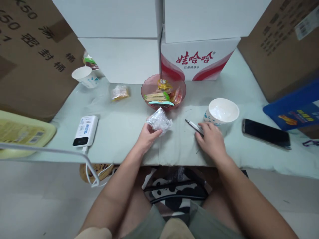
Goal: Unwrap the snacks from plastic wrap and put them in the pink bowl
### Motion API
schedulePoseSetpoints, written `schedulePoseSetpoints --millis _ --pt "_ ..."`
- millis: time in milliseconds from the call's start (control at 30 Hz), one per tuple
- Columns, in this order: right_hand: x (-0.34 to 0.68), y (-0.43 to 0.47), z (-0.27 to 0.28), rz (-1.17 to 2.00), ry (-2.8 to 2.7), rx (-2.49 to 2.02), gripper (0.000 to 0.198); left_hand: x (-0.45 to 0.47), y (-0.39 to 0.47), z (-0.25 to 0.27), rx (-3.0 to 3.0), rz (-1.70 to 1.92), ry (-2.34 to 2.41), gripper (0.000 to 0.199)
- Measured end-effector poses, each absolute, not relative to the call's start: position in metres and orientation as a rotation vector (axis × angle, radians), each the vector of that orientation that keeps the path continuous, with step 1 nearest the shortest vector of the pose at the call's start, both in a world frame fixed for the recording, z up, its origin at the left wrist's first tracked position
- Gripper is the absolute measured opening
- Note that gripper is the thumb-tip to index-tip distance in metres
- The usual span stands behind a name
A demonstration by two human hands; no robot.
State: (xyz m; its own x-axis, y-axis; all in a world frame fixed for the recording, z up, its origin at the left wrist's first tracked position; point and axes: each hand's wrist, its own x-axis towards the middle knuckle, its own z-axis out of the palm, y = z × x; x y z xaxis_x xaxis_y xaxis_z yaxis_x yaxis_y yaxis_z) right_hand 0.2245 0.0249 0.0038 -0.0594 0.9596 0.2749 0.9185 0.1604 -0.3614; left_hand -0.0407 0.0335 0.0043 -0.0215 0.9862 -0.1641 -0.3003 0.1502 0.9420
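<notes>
Clear-wrapped packet [159,120]: in the left hand [147,136], just on the near side of the pink scalloped bowl [150,83] (landmark). Wrap crinkled and shiny; contents not readable through it. Left thumb and fingers clamped on its near end. Contact between packet and bowl: cannot tell.

Slim white-and-dark pen-like tool [191,124]: near side of the bowl and to its right, dark tip pointing back toward the bowl. Right hand [211,137] over its rear end, fingers bent and touching it; firm grip or light contact, cannot tell.

Bowl contents: yellow-wrapped packet [163,84], bundle of pale sticks in a green-edged wrapper [156,96], other small packets.

Right of the bowl: white paper cup [229,113] with blue-green print, close by the right hand; farther right, black smartphone [266,133] lying flat, then a blue package [296,109].

Left of the bowl: second clear-wrapped packet [120,92], yellowish inside; farther left, another paper cup [87,78], tilted. Nearer and left: white power bank [86,130], cable [85,151] plugged in; beyond it, pale yellow container [27,131].

Directly behind the bowl: plain white carton [124,59] and red-lettered 娃哈哈 carton [199,63], side by side.
</notes>
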Motion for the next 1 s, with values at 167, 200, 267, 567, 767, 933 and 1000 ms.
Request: schedulePoseSetpoints --millis 167,200,267,567,767,933,1000 --pt "0.223 0.023 0.006 0.459 -1.879 -1.696 0.021 -0.032 0.034 -0.002 0.919 1.212 1.156 0.068" --pt "0.217 0.020 0.010 0.583 -1.827 -1.599 0.022 -0.030 0.034 -0.003 0.951 1.211 1.170 0.068" --pt "0.202 0.013 0.017 0.778 -1.749 -1.409 0.024 -0.026 0.033 -0.004 1.013 1.194 1.182 0.066" --pt "0.174 0.003 0.012 0.685 -1.965 -1.360 0.017 -0.050 0.032 0.008 0.808 1.406 1.170 0.062" --pt "0.192 0.014 0.006 0.449 -1.930 -1.664 0.020 -0.084 0.026 0.017 0.799 1.197 1.114 0.070" --pt "0.190 0.013 0.011 0.341 -1.981 -1.444 0.033 -0.077 0.016 0.016 1.057 0.774 1.129 0.076" --pt "0.181 0.007 0.014 0.499 -2.012 -1.185 0.047 -0.073 0.016 0.019 1.205 0.650 1.126 0.071"
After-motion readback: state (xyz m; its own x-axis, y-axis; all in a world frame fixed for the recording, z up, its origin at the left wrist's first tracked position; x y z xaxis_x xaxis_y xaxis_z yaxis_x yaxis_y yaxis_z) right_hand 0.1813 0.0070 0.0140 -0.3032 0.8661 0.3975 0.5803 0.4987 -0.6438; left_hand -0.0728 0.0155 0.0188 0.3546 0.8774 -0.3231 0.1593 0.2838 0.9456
